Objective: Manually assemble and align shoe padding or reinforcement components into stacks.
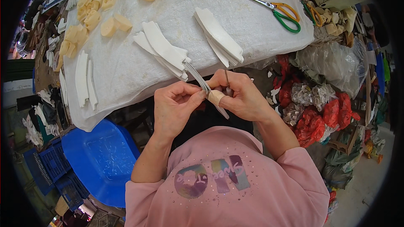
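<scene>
A blue plastic tub (pixel 103 159) sits low at left. The left hand (pixel 174 107) and right hand (pixel 240 96) together pinch a thin white strip (pixel 198 77) between them, just below the white-covered bench (pixel 126 71), near white strip stacks (pixel 166 50) and green-handled scissors (pixel 280 10).

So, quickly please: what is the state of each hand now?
Left hand: closed, pinching the thin white strip.
Right hand: closed on the same strip, taped thumb pressing it.

Left hand (pixel 174 105) and right hand (pixel 240 94) together, fingers pinched, forearms bent inward.
</scene>
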`<action>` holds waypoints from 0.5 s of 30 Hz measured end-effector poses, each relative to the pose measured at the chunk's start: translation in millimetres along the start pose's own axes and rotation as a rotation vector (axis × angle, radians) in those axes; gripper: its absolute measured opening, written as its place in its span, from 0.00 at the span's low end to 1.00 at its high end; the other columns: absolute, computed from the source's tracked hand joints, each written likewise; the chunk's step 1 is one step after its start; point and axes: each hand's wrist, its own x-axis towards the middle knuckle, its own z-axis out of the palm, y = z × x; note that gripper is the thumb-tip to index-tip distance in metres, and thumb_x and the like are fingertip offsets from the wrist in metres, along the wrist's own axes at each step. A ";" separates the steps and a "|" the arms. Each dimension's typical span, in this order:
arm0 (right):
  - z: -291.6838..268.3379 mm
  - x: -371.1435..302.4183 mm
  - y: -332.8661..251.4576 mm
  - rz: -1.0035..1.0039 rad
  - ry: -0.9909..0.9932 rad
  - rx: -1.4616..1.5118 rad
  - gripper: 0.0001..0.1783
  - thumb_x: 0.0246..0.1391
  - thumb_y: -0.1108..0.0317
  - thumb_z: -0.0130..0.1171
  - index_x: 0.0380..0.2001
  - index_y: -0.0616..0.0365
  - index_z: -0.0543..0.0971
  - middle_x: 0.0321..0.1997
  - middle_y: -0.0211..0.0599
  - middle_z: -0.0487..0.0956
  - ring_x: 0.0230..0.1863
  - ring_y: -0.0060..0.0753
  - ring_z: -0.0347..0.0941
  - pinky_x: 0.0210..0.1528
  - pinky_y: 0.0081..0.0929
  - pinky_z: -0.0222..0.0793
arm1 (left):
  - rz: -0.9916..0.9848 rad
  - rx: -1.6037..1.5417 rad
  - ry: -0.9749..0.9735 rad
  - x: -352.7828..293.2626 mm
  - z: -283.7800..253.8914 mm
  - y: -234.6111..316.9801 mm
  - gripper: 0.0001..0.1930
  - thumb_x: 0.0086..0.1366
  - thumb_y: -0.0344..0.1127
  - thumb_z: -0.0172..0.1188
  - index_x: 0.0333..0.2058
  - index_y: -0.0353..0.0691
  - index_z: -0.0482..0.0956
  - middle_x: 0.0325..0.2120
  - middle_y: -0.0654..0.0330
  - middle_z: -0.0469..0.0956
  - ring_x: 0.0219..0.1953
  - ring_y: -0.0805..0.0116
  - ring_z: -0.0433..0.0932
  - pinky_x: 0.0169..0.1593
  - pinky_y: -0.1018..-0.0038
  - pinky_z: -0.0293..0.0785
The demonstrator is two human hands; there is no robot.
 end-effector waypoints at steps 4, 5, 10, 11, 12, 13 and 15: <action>-1.0 0.3 -0.8 -0.015 -0.046 -0.054 0.09 0.45 0.69 0.56 0.29 0.65 0.76 0.21 0.37 0.69 0.22 0.29 0.67 0.26 0.25 0.62 | -0.030 0.097 -0.022 -0.5 -0.8 6.0 0.04 0.56 0.25 0.61 0.29 0.29 0.78 0.23 0.59 0.78 0.24 0.77 0.75 0.30 0.82 0.74; -0.2 0.4 -0.4 -0.012 -0.042 -0.049 0.09 0.45 0.69 0.56 0.29 0.65 0.76 0.21 0.38 0.68 0.23 0.31 0.66 0.26 0.27 0.62 | -0.010 0.095 -0.012 -1.5 -0.2 5.4 0.04 0.56 0.25 0.61 0.29 0.29 0.78 0.23 0.59 0.78 0.24 0.77 0.75 0.30 0.82 0.74; 0.2 -0.4 6.4 -0.120 -0.033 -0.063 0.05 0.50 0.72 0.55 0.31 0.62 0.75 0.19 0.25 0.69 0.18 0.12 0.62 0.18 0.15 0.55 | -0.003 0.050 -0.004 -3.9 -0.2 8.8 0.06 0.54 0.28 0.64 0.27 0.30 0.77 0.25 0.58 0.78 0.28 0.76 0.75 0.35 0.81 0.71; 0.7 -0.8 5.5 -0.112 -0.038 -0.040 0.05 0.50 0.72 0.55 0.31 0.62 0.75 0.19 0.25 0.69 0.18 0.12 0.62 0.18 0.15 0.55 | -0.022 0.061 -0.012 -4.0 -0.8 10.2 0.07 0.54 0.28 0.64 0.28 0.30 0.77 0.25 0.59 0.78 0.28 0.76 0.75 0.35 0.82 0.71; 1.4 -0.9 4.9 -0.104 -0.043 -0.018 0.05 0.50 0.72 0.55 0.31 0.62 0.75 0.19 0.25 0.69 0.18 0.13 0.63 0.18 0.15 0.55 | -0.040 0.071 -0.020 -4.2 -1.4 10.6 0.07 0.54 0.29 0.64 0.28 0.31 0.77 0.24 0.59 0.78 0.28 0.76 0.75 0.35 0.82 0.71; 1.8 -0.7 4.3 -0.105 -0.044 -0.017 0.05 0.50 0.72 0.55 0.31 0.62 0.75 0.19 0.25 0.69 0.18 0.13 0.63 0.18 0.15 0.55 | -0.040 0.071 -0.019 -4.1 -1.6 10.5 0.07 0.54 0.29 0.64 0.28 0.31 0.77 0.24 0.59 0.78 0.28 0.76 0.75 0.35 0.82 0.71; 2.2 -0.7 3.0 -0.088 -0.047 -0.004 0.05 0.51 0.72 0.55 0.31 0.62 0.74 0.19 0.25 0.70 0.17 0.13 0.63 0.18 0.14 0.56 | -0.014 0.056 -0.032 -4.0 -1.6 10.6 0.07 0.55 0.29 0.64 0.29 0.31 0.77 0.25 0.59 0.78 0.29 0.76 0.75 0.35 0.81 0.71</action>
